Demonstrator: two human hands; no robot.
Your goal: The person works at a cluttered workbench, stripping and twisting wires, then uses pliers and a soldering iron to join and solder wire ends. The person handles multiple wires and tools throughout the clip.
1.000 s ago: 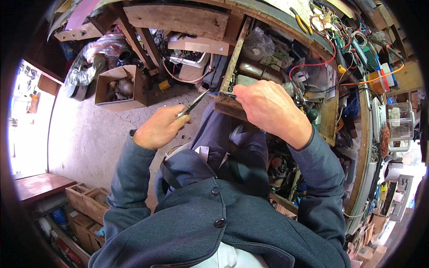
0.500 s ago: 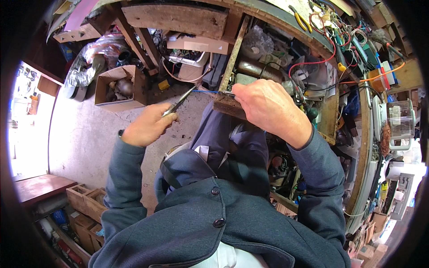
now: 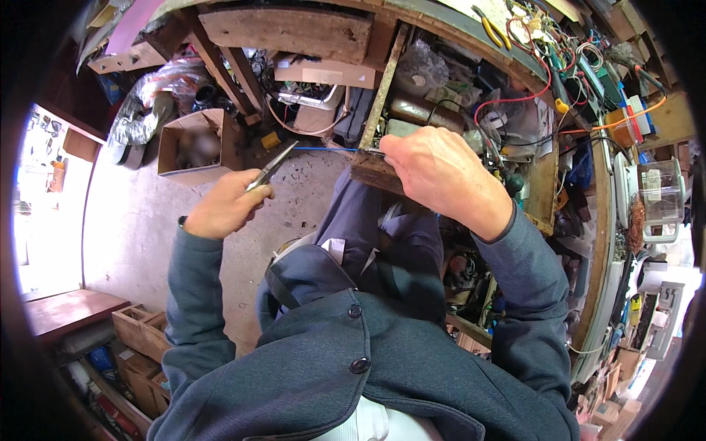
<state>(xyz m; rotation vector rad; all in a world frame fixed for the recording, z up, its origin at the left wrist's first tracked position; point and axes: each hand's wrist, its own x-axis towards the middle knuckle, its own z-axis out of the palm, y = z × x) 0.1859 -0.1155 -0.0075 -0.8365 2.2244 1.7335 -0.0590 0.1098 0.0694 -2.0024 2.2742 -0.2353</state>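
Observation:
My left hand point(image 3: 223, 206) is closed round a pair of needle-nose pliers point(image 3: 277, 163), whose thin jaws point up and to the right. At the jaw tips begins a thin blue wire point(image 3: 327, 150), stretched straight toward my other hand. My right hand point(image 3: 445, 175) is closed in a pinch at the wire's right end, over the corner of an open wooden drawer point(image 3: 375, 172). A small dark metallic piece point(image 3: 373, 152) shows beside its fingertips; the fingers hide most of it, so its kind cannot be told.
Bags, cables and a brown cylinder point(image 3: 426, 112) fill the drawer. Yellow-handled pliers point(image 3: 491, 29) and tangled leads lie on the bench above. A cardboard box point(image 3: 195, 173) stands on the floor at left, near a small yellow object point(image 3: 272, 140). Wooden boxes point(image 3: 140, 327) sit at lower left.
My left hand and the needle-nose pliers have moved left, away from my right hand. A longer stretch of blue wire now shows between them. My right hand has stayed nearly in place.

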